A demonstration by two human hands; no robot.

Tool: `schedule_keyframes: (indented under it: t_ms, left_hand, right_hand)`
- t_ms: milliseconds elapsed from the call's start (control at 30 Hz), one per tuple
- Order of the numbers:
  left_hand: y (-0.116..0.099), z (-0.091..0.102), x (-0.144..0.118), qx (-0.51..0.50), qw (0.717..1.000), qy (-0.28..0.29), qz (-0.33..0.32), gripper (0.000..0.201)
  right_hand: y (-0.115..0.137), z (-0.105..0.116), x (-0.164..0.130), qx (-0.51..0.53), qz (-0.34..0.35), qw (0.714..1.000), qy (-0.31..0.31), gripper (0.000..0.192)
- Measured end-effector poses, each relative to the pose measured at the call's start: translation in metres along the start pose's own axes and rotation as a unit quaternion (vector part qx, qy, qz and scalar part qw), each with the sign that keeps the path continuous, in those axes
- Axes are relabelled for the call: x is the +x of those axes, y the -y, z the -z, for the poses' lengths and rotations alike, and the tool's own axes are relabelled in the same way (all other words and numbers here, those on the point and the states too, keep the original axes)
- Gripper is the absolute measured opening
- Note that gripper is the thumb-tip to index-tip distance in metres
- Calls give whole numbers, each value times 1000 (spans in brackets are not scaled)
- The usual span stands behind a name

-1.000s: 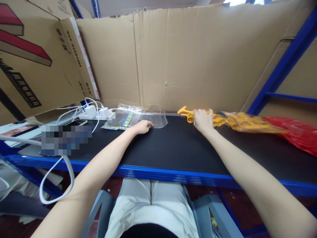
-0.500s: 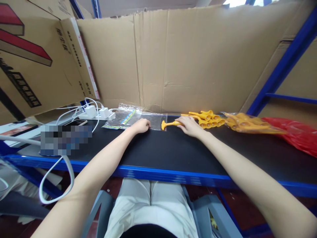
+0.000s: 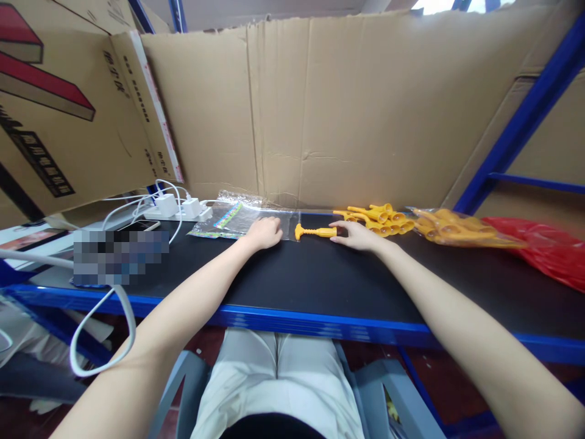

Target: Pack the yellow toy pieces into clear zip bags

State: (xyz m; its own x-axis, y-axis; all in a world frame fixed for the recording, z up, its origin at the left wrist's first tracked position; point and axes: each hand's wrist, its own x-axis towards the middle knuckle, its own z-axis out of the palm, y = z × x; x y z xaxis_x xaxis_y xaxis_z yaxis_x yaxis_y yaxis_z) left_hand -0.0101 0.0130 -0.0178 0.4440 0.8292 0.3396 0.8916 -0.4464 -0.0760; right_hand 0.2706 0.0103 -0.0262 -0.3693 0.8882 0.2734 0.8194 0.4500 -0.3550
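Note:
My right hand (image 3: 359,235) pinches the wide end of a yellow plastic hammer-shaped piece (image 3: 315,231) between thumb and fingers. It lies level just above or on the black tabletop, its T-shaped head pointing left toward the bag's edge. My left hand (image 3: 265,233) is closed over a clear plastic bag (image 3: 244,221) with a colourful printed strip; the fingertips are partly hidden. Behind my right hand is a pile of similar yellow pieces (image 3: 381,218), their hollow flared ends facing me.
On the right lie a clear bag of yellow pieces (image 3: 457,227) and red plastic film (image 3: 543,253). A power strip with white chargers (image 3: 176,207), cables and a phone (image 3: 141,226) are at left. Cardboard (image 3: 365,116) walls the back; a blue rail (image 3: 320,323) edges the table.
The bag's right edge has shifted slightly left. My right hand has moved back to the handle's end, so more of the yellow piece shows. My left hand has turned slightly.

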Motion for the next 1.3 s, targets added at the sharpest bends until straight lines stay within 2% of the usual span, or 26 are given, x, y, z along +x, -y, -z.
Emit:
schedule_keyframes:
  t_ms: [133,300,633,933,1167,1300]
  left_hand:
    - [-12,0,-2,-30,999,-10,-23,32]
    - [-19,-4,-3,-25,999,-14,-26,29]
    - [-17,-12,0,-29,1000,9,-3,20]
    - [-13,-16,4,-71,996,-48,13,15]
    - [-8,-19,7,-57,997,-38,44,8]
    - [-11,-15,5,-61,997,-47,17,10]
  right_hand:
    - [4,2,1,4,4,1000,-4,40]
    - [8,4,2,22,27,998,-47,38]
    - [12,2,4,7,56,996,-67,36]
    - [13,-1,4,9,65,995,-80,34]
    - [16,-2,4,12,72,995,-74,36]
    - [18,-2,4,18,71,995,-73,36]
